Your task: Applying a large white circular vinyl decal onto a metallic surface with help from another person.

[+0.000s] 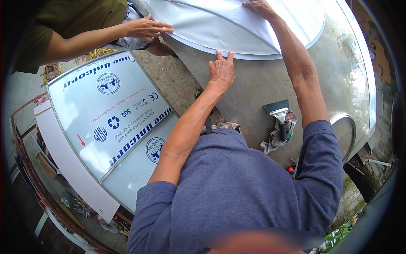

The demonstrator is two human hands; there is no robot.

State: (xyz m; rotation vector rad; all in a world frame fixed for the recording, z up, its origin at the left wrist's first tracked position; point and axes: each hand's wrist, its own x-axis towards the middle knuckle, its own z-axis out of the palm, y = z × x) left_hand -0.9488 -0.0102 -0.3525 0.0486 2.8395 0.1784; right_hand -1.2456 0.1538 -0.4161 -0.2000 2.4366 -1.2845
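Observation:
A large rounded panel with a pale rim lies at the far side of the worktable. Over it spreads a creased, glossy white film, with a raised fold running across it. My left hand touches the panel's near edge with two fingers stretched out, the others curled. Farther off, at the top of the view, my right hand has its bent fingers closed on the white film; its fingertips are only partly visible. A co-worker's hand lies with straight fingers at the panel's left edge.
A wide scraper with a dark blade rests on a crumpled patterned cloth on the grey worktable. A metal ring lies at the right. Left stands a framed composite panel with printed film, beside a white board.

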